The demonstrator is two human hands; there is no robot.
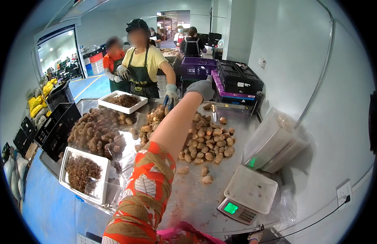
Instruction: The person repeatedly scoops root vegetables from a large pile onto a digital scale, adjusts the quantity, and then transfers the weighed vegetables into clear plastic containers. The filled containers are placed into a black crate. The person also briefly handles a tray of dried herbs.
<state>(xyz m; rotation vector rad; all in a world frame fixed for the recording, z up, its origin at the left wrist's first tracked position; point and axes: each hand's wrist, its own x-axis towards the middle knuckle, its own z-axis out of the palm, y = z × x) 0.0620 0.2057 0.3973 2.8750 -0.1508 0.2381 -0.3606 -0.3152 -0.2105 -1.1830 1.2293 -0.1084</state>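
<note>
My left hand [202, 89], in a grey glove, is stretched across the steel table [194, 195] towards the stacked crates; its fingers are mostly turned away. Beneath and beside that forearm lies a pile of small brown taro-like tubers [209, 141], with a few loose ones nearer me. A knife [214, 113] rests behind the pile. At the bottom edge, past the table's near rim, part of my gloved right hand [255, 236] shows; its grip is hidden. A digital scale [251, 190] with a lit green display stands at the right, its pan holding only specks of dirt.
Across the table a co-worker's gloved hand [170, 97] touches tubers. A darker tuber heap [94, 131] lies left, between white trays of brown scraps [107, 170] [123, 110]. Purple crates [198, 68] and black crates [237, 77] stand behind. Clear plastic bags [272, 141] lean against the right wall.
</note>
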